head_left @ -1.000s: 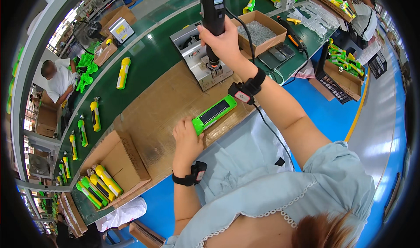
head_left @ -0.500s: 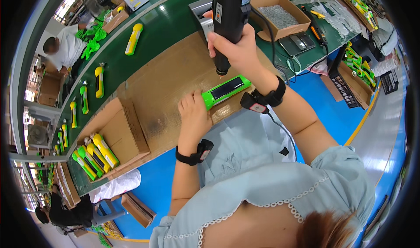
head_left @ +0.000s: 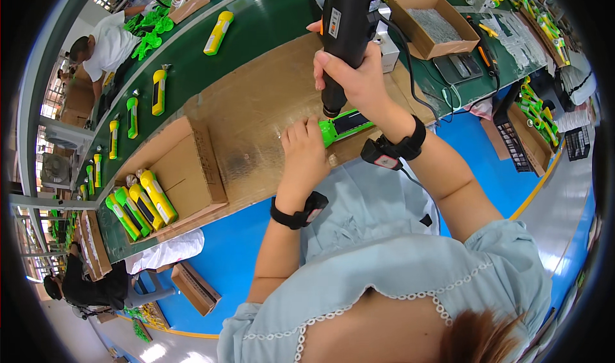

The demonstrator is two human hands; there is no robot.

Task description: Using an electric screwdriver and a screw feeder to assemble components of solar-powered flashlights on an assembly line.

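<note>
Our right hand (head_left: 359,75) gripped the black power screwdriver (head_left: 346,30) upright, tip over the green device (head_left: 343,125) lying crosswise on the bench (head_left: 256,113); our left hand (head_left: 304,155), fingers closed, pinned its near end.

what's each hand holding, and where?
Right hand wraps the black power screwdriver around its lower body. Left hand presses on the near end of the green device, steadying it.

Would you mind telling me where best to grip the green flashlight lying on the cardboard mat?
Probably across its long sides near the head end, coming from above: the green flashlight lies flat, the left hand already steadies that end, and the black electric screwdriver in the right hand stands over its top.
</note>
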